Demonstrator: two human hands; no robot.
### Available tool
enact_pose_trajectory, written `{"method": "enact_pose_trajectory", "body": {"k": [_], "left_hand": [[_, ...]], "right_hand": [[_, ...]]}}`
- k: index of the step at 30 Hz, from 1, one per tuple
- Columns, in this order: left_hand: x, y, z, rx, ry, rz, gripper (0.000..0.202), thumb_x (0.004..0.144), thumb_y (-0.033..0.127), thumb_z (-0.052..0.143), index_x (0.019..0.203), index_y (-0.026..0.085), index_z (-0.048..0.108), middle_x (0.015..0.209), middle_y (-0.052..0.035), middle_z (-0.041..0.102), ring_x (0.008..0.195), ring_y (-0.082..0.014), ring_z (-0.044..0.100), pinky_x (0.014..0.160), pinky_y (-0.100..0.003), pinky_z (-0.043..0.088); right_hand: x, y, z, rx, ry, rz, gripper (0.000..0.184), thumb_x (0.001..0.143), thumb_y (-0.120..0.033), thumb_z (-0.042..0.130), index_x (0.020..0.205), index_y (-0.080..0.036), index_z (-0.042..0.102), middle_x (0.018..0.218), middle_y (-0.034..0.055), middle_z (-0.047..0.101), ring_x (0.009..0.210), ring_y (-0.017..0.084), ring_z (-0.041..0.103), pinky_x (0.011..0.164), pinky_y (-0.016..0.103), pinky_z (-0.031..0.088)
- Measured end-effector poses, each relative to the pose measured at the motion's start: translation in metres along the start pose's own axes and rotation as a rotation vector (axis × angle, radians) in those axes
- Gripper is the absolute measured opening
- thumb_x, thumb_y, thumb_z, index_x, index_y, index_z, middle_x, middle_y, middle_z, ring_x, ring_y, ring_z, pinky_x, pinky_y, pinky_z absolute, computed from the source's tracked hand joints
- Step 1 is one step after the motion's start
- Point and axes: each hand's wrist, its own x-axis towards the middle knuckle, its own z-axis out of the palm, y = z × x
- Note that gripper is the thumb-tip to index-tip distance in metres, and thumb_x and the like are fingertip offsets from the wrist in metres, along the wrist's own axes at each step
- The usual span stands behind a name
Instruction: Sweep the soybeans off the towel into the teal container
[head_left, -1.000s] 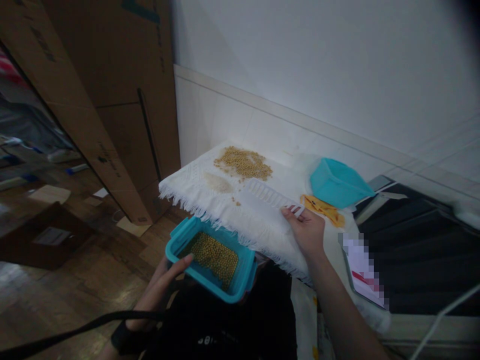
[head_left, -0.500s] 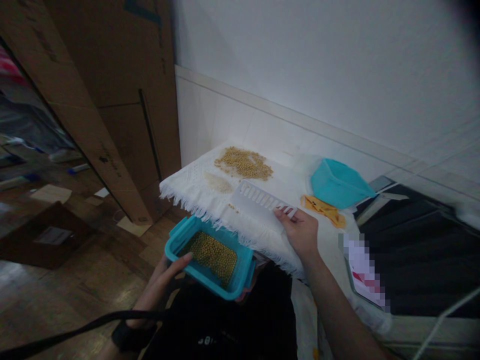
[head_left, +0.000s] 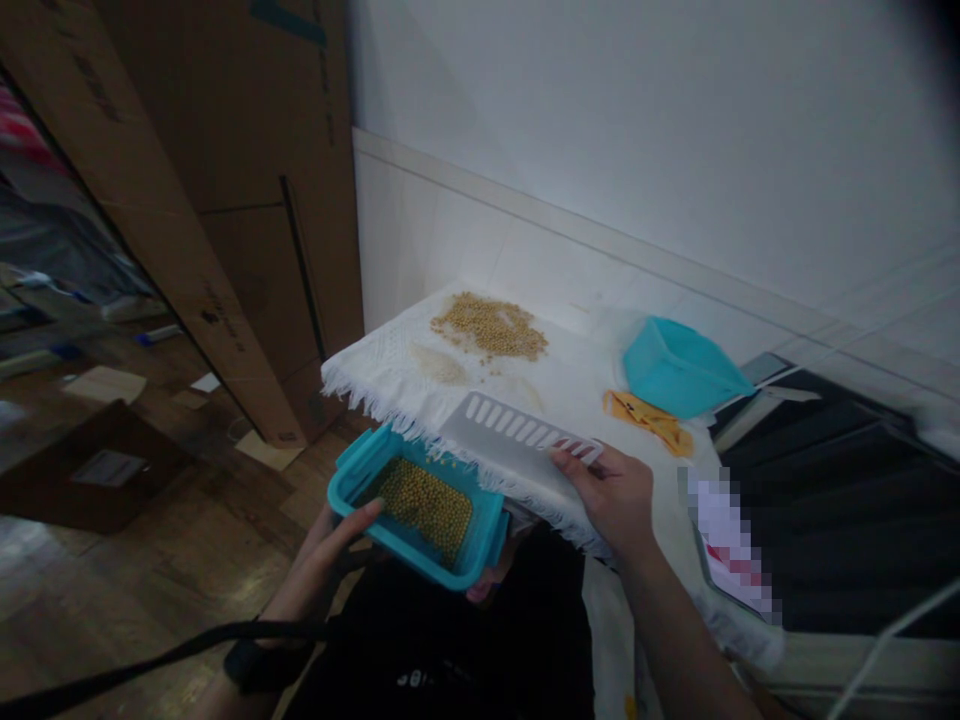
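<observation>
My left hand (head_left: 335, 545) grips the near left side of a turquoise plastic container (head_left: 469, 578), its thumb over the rim. Many yellow soybeans (head_left: 424, 500) lie inside it. The container is held just below the fringed edge of a white tablecloth (head_left: 375, 365). In my right hand (head_left: 611, 490) is a flat, pale slotted plastic piece (head_left: 499, 432), pinched at its right end and lying low over the cloth's front edge. A few beans are between that piece and the container. Farther back on the cloth is a spread heap of soybeans (head_left: 491, 325).
A second turquoise container (head_left: 667, 365) stands tilted at the table's right, by an orange cloth (head_left: 649, 420). A phone-like device with a blurred screen (head_left: 731, 545) lies near the right edge. Tall cardboard (head_left: 247, 250) stands at left; a white wall (head_left: 600, 140) is behind.
My right hand has drawn the slotted piece toward the cloth's front edge and the container. Loose beans from near the edge are now at the container's far rim.
</observation>
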Motion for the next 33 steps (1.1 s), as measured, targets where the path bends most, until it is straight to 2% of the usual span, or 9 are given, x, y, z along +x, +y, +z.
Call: {"method": "enact_pose_trajectory", "body": {"k": [3, 5, 7, 10, 13, 18, 23, 33], "left_hand": [[0.001, -0.001, -0.001, 0.002, -0.004, 0.007, 0.097, 0.072, 0.065, 0.088, 0.158, 0.038, 0.054, 0.158, -0.0097, 0.066, 0.141, -0.0456, 0.063, 0.095, -0.053, 0.067], [0.002, -0.002, -0.002, -0.008, -0.022, 0.01, 0.096, 0.072, 0.064, 0.089, 0.158, 0.038, 0.055, 0.156, -0.0093, 0.069, 0.138, -0.0447, 0.066, 0.094, -0.053, 0.067], [0.003, -0.003, -0.003, -0.013, -0.034, 0.013, 0.095, 0.072, 0.063, 0.089, 0.158, 0.039, 0.055, 0.154, -0.0088, 0.07, 0.135, -0.0436, 0.068, 0.093, -0.052, 0.067], [0.005, -0.005, -0.006, 0.0, -0.021, 0.004, 0.096, 0.073, 0.063, 0.089, 0.158, 0.036, 0.054, 0.155, -0.0099, 0.069, 0.136, -0.0431, 0.067, 0.091, -0.049, 0.067], [0.006, -0.007, -0.008, 0.012, -0.017, -0.009, 0.094, 0.076, 0.063, 0.087, 0.158, 0.033, 0.054, 0.157, -0.0124, 0.067, 0.137, -0.0431, 0.066, 0.089, -0.048, 0.067], [0.005, -0.007, -0.009, -0.013, -0.04, 0.013, 0.087, 0.079, 0.059, 0.086, 0.158, 0.038, 0.054, 0.156, -0.0092, 0.068, 0.133, -0.0413, 0.07, 0.09, -0.048, 0.068], [0.005, -0.007, -0.009, 0.005, -0.023, 0.009, 0.093, 0.077, 0.062, 0.086, 0.161, 0.041, 0.052, 0.153, -0.0082, 0.071, 0.134, -0.0419, 0.069, 0.09, -0.049, 0.067], [0.002, -0.004, -0.002, 0.016, 0.003, -0.007, 0.104, 0.07, 0.067, 0.087, 0.162, 0.04, 0.049, 0.156, -0.0085, 0.068, 0.139, -0.0446, 0.064, 0.094, -0.053, 0.065]], "right_hand": [[0.018, 0.013, -0.003, -0.001, 0.129, -0.005, 0.036, 0.081, -0.059, 0.082, 0.08, -0.023, 0.085, 0.072, 0.0038, 0.079, 0.065, 0.023, 0.07, 0.059, 0.032, 0.055], [0.038, 0.025, -0.003, -0.013, 0.258, -0.003, 0.042, 0.079, -0.062, 0.081, 0.081, -0.021, 0.084, 0.071, 0.0036, 0.077, 0.064, 0.022, 0.068, 0.06, 0.032, 0.054], [0.058, 0.037, -0.001, -0.028, 0.332, -0.004, 0.046, 0.078, -0.065, 0.08, 0.076, -0.019, 0.081, 0.066, 0.0027, 0.073, 0.064, 0.021, 0.066, 0.06, 0.031, 0.051], [0.08, 0.049, 0.004, -0.028, 0.331, 0.017, 0.048, 0.077, -0.066, 0.078, 0.074, -0.018, 0.078, 0.065, 0.0019, 0.071, 0.064, 0.021, 0.065, 0.06, 0.031, 0.049], [0.089, 0.053, 0.009, -0.052, 0.307, 0.019, 0.049, 0.077, -0.067, 0.076, 0.072, -0.018, 0.076, 0.062, 0.0004, 0.068, 0.061, 0.02, 0.062, 0.06, 0.031, 0.046], [0.087, 0.053, 0.012, -0.09, 0.261, -0.011, 0.049, 0.079, -0.066, 0.075, 0.066, -0.019, 0.073, 0.058, -0.001, 0.065, 0.059, 0.018, 0.058, 0.059, 0.029, 0.043], [0.086, 0.056, 0.012, -0.03, 0.268, 0.02, 0.049, 0.077, -0.067, 0.076, 0.071, -0.018, 0.076, 0.062, 0.0003, 0.069, 0.06, 0.019, 0.06, 0.06, 0.03, 0.045], [0.082, 0.051, 0.013, -0.038, 0.257, 0.004, 0.044, 0.077, -0.062, 0.077, 0.071, -0.019, 0.076, 0.063, 0.0009, 0.069, 0.062, 0.02, 0.062, 0.058, 0.03, 0.046]]}}
